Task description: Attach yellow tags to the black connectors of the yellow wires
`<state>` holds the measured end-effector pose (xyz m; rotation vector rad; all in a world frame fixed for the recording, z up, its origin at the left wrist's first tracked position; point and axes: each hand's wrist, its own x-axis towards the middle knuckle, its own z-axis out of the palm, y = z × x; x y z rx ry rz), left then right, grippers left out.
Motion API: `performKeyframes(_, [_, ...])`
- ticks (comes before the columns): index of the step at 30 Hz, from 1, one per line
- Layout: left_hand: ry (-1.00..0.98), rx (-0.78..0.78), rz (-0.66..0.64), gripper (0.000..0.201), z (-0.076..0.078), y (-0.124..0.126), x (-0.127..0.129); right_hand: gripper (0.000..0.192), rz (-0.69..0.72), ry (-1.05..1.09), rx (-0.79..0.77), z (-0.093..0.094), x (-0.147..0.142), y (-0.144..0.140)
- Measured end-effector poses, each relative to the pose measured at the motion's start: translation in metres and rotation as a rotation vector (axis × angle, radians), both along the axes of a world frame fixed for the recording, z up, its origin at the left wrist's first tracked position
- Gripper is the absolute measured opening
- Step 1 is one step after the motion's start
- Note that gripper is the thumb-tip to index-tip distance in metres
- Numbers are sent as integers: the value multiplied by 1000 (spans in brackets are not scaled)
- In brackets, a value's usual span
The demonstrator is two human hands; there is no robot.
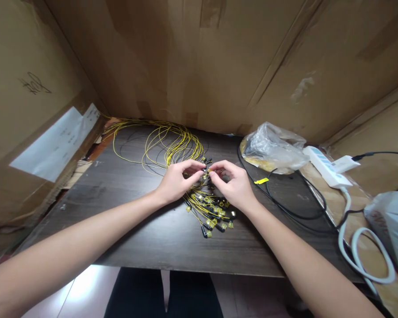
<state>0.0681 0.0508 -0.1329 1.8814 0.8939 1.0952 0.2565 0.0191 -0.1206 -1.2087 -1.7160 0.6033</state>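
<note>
A bundle of thin yellow cables (172, 143) loops across the back of a dark wooden table (135, 229). Their ends carry small black connectors with yellow tags (214, 218), fanned out below my hands. My left hand (177, 181) and my right hand (234, 183) meet fingertip to fingertip above that fan. Each pinches one cable end, a small black connector between thumb and forefinger, and the two ends touch at the middle.
Cardboard walls (199, 57) enclose the table on three sides. A crumpled clear plastic bag (272, 148) lies at the right, beside a white power strip (327, 165) with a thick white cord (358, 260). Black cables (285, 207) curve across the right side. Another bag (393, 225) sits far right.
</note>
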Motion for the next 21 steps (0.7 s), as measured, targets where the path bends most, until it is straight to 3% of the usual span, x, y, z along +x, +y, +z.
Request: performKeyframes(21, [25, 20, -10, 15, 2, -1, 0, 8, 19, -58, 59, 0, 0, -1])
